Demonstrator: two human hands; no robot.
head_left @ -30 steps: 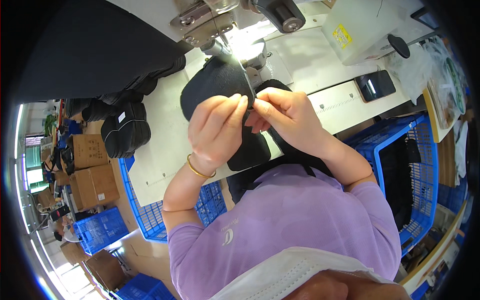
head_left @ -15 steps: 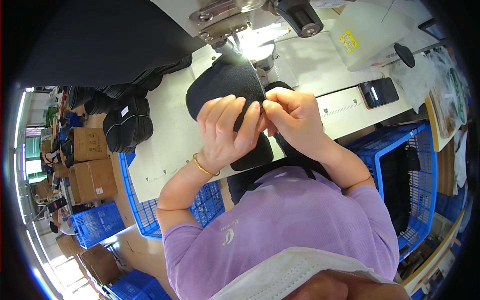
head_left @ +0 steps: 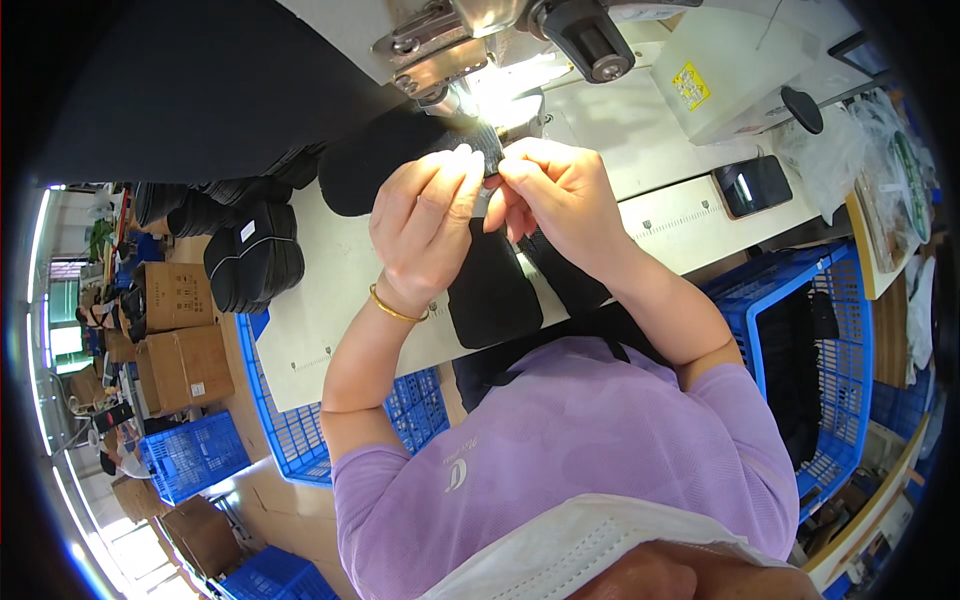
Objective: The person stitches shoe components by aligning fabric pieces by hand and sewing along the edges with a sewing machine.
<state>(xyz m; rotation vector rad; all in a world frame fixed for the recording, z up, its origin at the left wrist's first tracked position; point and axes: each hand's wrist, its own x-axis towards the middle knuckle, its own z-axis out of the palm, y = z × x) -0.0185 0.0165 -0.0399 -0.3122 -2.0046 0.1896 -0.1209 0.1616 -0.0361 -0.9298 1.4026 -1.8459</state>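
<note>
A black, rounded fabric piece lies under the lit needle area of a sewing machine. My left hand, a gold bangle at its wrist, pinches the near end of this piece just in front of the presser area. Right beside it, my right hand grips the same edge between thumb and forefinger, its other fingers curled. The fingertips of both hands are close together, and what exactly lies between them is partly hidden. Below my hands, more black fabric pieces hang toward the table's front edge.
A tied bundle of black pieces sits at the table's left. A phone lies on the right, near a whitish container and plastic bags. Blue crates stand at both sides; cartons are at far left.
Both hands have moved up toward the needle and slightly left. The black fabric piece has slid left and further under the machine, showing more of the pieces below.
</note>
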